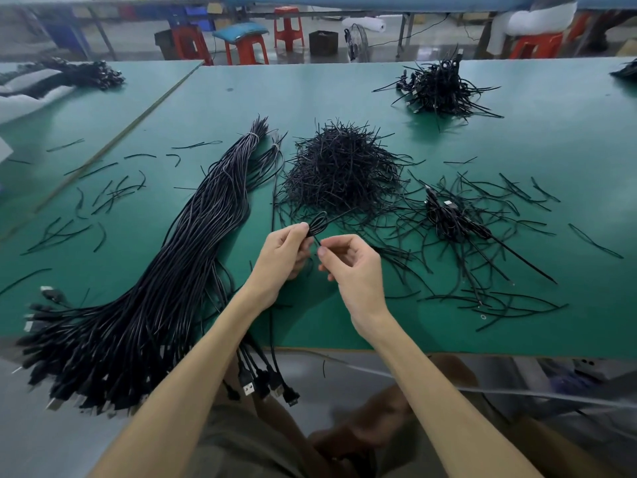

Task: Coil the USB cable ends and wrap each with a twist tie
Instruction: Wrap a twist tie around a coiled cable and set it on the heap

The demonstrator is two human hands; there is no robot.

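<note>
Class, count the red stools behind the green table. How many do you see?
4. Beyond the green table: the leftmost stool, the cushioned stool and the rear stool cluster left of centre; the fourth stool stands far right. More may be hidden.

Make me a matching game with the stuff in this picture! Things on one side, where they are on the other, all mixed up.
Things:
1. cable bundle
2. tie pile
3. cable loop
4. stools

Places:
A. beyond the far edge of the table
B. held in the left hand
C. middle of the table
D. left side of the table, plugs hanging over the near edge

Pairs: 1-D, 2-C, 3-B, 4-A
</note>
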